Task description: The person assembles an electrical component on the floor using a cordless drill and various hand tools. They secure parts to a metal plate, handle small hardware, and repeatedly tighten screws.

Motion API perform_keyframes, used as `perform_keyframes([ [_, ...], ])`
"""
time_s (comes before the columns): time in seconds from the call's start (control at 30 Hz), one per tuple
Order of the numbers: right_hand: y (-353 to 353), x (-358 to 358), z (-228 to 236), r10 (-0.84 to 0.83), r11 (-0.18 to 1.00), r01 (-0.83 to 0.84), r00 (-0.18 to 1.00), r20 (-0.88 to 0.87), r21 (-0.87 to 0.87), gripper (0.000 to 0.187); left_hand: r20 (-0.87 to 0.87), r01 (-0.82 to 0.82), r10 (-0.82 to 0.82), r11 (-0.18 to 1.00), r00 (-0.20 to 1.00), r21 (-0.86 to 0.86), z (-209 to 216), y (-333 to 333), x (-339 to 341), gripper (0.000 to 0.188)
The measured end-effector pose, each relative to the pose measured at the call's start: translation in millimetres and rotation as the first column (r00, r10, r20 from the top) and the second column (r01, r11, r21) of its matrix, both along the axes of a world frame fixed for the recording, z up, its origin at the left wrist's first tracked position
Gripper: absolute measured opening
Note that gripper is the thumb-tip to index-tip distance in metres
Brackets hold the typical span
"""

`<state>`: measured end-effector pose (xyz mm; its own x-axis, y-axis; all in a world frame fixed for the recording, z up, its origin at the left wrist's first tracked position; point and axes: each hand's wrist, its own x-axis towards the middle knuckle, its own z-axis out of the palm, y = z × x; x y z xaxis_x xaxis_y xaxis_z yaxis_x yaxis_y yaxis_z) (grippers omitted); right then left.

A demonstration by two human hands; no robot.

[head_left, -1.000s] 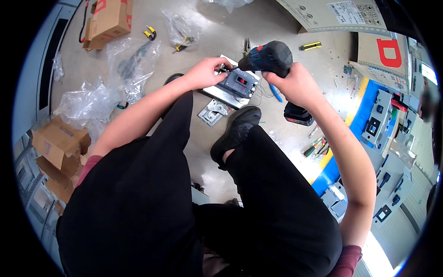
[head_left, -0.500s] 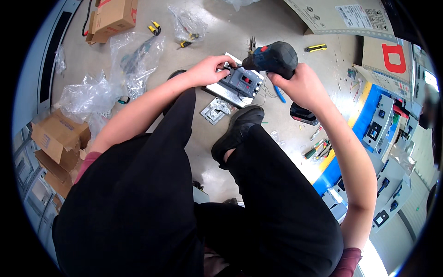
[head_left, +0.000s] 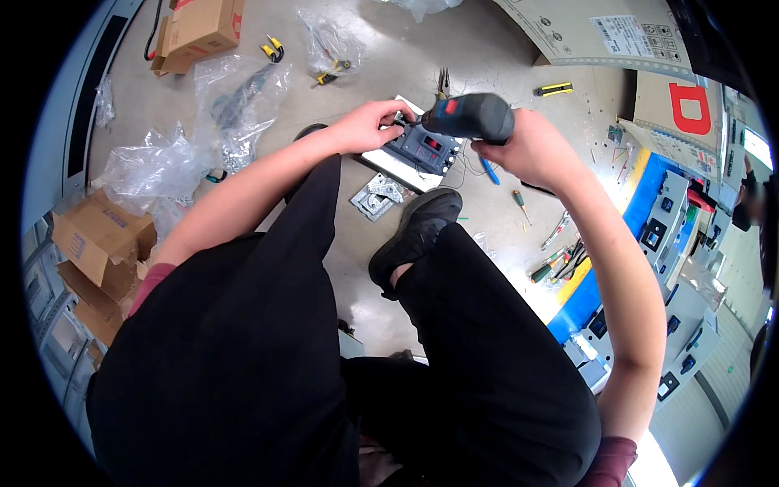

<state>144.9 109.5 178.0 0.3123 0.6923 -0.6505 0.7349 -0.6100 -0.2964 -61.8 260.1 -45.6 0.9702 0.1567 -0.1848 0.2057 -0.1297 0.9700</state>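
Beyond a black shoe (head_left: 415, 235), a grey circuit breaker (head_left: 423, 147) lies on a white panel (head_left: 391, 167) on the grey floor (head_left: 381, 81). The right hand (head_left: 531, 150) grips a cordless drill (head_left: 471, 118) aimed at the breaker's left end, where the left hand (head_left: 369, 128) curls its fingers; whether they pinch anything, I cannot tell. Farther out lie long-nose pliers (head_left: 443, 84), a yellow utility knife (head_left: 554, 88) and a cardboard box (head_left: 204, 36).

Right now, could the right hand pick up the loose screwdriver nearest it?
Probably not without putting something down: the right hand is wrapped around the power drill. Otherwise, the screwdriver lies uncovered on the floor nearby.
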Motion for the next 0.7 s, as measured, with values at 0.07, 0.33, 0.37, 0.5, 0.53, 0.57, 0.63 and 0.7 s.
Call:
perform_keyframes([
  [0.07,5,0,1,0.102,0.995,-0.103,0.995,-0.019,-0.019,0.032,0.002,0.0,0.0,1.0,1.0,-0.028,-3,1,0,0.03],
  [0.33,-7,-2,-5,-0.066,0.997,0.066,0.998,-0.01,0.048,0.036,0.004,0.011,-0.011,0.994,1.0,0.109,2,5,3,0.031],
  [0.37,-7,-2,-5,-0.068,0.997,0.068,0.998,0.011,0.039,0.036,0.039,0.009,-0.014,0.99,0.999,0.141,4,4,4,0.029],
  [0.5,2,-5,0,-0.091,0.996,0.091,0.995,0.032,-0.01,0.036,0.026,0.08,-0.091,0.956,0.996,0.283,14,13,14,0.025],
  [0.53,6,-7,4,-0.1,0.995,0.1,0.995,0.022,-0.026,0.036,0.025,0.099,-0.113,0.943,0.993,0.317,14,14,17,0.025],
  [0.57,10,-9,8,-0.1,0.994,0.101,0.995,0.023,-0.042,0.036,0.022,0.115,-0.131,0.929,0.991,0.352,13,17,21,0.025],
  [0.63,14,-12,14,-0.1,0.992,0.102,0.995,0.025,-0.073,0.037,-0.01,0.152,-0.163,0.895,0.987,0.419,12,18,23,0.024],
  [0.7,9,-7,13,-0.128,0.987,0.129,0.992,0.014,-0.099,0.037,-0.056,0.201,-0.199,0.857,0.978,0.474,24,18,30,0.023],
])
